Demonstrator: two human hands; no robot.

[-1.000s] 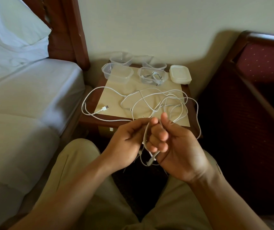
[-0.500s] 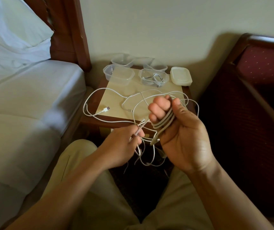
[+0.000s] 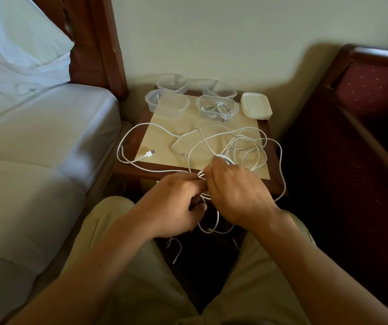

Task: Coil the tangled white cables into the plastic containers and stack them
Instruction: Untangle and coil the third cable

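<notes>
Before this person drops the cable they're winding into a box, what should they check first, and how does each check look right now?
1. Cable held firmly: ok. The left hand and right hand both grip the white cable.
2. Coil finished: not ok. Long loops of the tangled cables lie spread over the nightstand, and some hang down between the knees.
3. Free plug end: ok. The USB plug lies loose on the mat, not caught.
4. Empty container ready: ok. The front left container holds nothing.
5. Neighbouring container: not ok for use. The filled container already holds a coil.
6. Lids at hand: ok. The lid stack sits at the right.
</notes>
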